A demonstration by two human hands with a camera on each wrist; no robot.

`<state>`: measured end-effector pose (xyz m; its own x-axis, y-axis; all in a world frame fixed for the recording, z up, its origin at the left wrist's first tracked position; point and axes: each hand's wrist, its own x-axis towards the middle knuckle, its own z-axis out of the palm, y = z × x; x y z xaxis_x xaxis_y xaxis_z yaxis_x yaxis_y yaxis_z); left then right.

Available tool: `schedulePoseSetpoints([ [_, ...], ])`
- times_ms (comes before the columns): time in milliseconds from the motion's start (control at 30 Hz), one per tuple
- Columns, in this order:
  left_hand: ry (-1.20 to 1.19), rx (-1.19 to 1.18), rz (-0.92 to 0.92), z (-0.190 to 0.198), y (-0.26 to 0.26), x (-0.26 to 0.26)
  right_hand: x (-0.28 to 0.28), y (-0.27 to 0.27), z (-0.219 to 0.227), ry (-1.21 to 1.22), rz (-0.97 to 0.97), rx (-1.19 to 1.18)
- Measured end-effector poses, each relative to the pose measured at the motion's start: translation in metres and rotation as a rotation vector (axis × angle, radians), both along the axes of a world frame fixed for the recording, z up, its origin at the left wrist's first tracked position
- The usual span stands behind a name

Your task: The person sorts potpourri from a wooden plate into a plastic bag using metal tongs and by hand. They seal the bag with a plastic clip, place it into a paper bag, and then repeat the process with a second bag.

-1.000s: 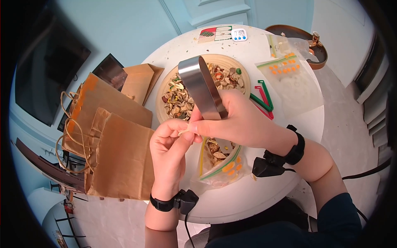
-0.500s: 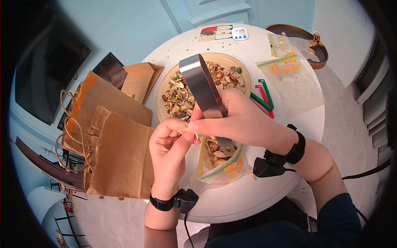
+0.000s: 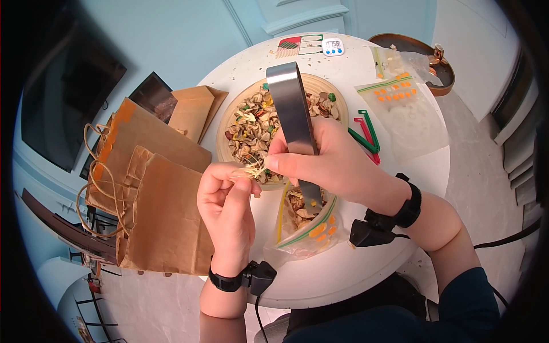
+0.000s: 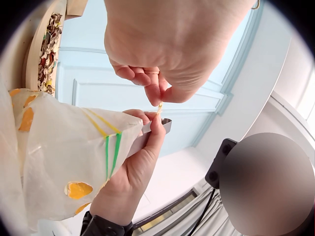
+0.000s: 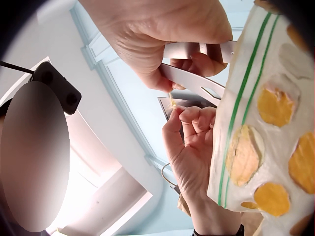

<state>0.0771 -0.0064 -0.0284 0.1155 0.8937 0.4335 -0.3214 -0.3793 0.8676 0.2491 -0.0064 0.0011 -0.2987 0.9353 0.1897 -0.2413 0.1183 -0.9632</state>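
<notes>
My left hand [image 3: 229, 214] pinches a small tuft of pale yellow dried strands [image 3: 253, 171] between thumb and fingertips. The right hand [image 3: 326, 163] grips wide metal tongs [image 3: 290, 106], bent end up, its thumb and fingertips also at the tuft. The tips of the tongs reach into the mouth of a clear zip bag [image 3: 297, 246] with orange spots, which holds dried pale pieces. Behind the hands lies a round wooden tray [image 3: 225, 150] heaped with mixed dried pieces [image 3: 251, 134]. In the right wrist view, the strands [image 5: 173, 103] stretch between the fingertips of both hands.
Brown paper bags [image 3: 171, 217] with handles stand at the left. Green and pink bag clips [image 3: 366, 134] lie right of the tray, near a flat zip bag [image 3: 400, 114]. A white timer [image 3: 333, 47] sits at the back, and crumbs dot the white table [image 3: 240, 71].
My fingertips have drawn slightly apart, the left hand moving left, and more of the strands shows. The tongs have swung more upright, their bent end shifting right and away from me.
</notes>
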Motion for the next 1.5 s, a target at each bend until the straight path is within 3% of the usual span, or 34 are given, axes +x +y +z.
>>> schedulePoseSetpoints([
  [433,-0.042,0.085,0.094,-0.002,0.001,-0.001,0.003,0.002,-0.002,0.054,-0.020,0.046],
  [633,-0.114,0.178,0.191,-0.004,0.006,-0.003,0.003,0.000,0.001,-0.012,-0.152,0.080],
  [800,-0.137,0.192,0.204,0.000,0.009,-0.007,0.010,0.005,0.000,0.101,-0.207,0.118],
  [900,0.149,0.088,0.077,0.000,0.001,-0.007,0.013,0.004,0.002,0.133,-0.198,0.114],
  [933,0.147,0.088,0.075,0.000,0.002,-0.008,0.014,0.004,0.001,0.131,-0.200,0.115],
  [1000,0.678,0.329,-0.111,0.001,0.008,-0.010,0.016,0.006,0.000,0.153,-0.202,0.117],
  [1033,0.784,0.412,-0.124,0.005,0.008,-0.005,0.017,0.006,0.000,0.152,-0.203,0.118],
  [1133,0.822,0.472,-0.088,0.000,0.012,-0.005,0.017,0.006,0.000,0.166,-0.193,0.122],
  [1267,0.709,0.249,-0.020,-0.001,0.007,-0.003,0.016,0.004,0.004,0.095,-0.149,0.119],
  [1333,0.416,0.115,-0.016,-0.001,0.004,0.000,0.014,0.002,0.006,0.063,-0.130,0.113],
  [1500,0.221,0.049,-0.095,-0.007,0.008,-0.012,0.016,0.000,0.009,-0.051,0.039,0.077],
])
